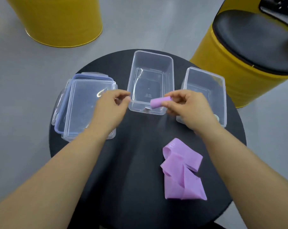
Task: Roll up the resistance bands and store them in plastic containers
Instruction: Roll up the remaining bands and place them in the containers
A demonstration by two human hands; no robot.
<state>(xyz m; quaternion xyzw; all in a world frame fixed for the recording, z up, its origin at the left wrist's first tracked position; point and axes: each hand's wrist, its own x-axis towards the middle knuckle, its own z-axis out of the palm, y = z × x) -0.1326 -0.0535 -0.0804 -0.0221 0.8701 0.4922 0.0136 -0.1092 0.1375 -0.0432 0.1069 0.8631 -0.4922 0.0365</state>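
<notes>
— Where is our rolled band (159, 103)?
— At the centre of the frame. It is a tight lilac cylinder, and our right grip (186, 106) pinches one end between thumb and fingertips. The free end hangs over the near rim of the middle container (149, 63) and is not yet inside.
— How will it handle?
— We judge it light, soft and springy. A thin rubbery sheet wants to uncoil, so we should press across the roll, over its outer loose edge, rather than hold it by the tip.
— And our left grip (111, 104)?
— It is just left of that container's near corner, with the fingers curled in. We cannot tell whether they pinch the rim or nothing.
— The other one?
— The loose band (181, 169) lies crumpled on the black tabletop (131, 162) at the lower right, well apart from both hands. We'd guess it is limp and a little tacky, so we should take it by one end and flatten it first.
— What's around them?
— A second container (206, 76) stands open at the right and stacked lids (83, 104) lie at the left. Yellow drums (60, 22) stand on the floor in the upper corners.
</notes>
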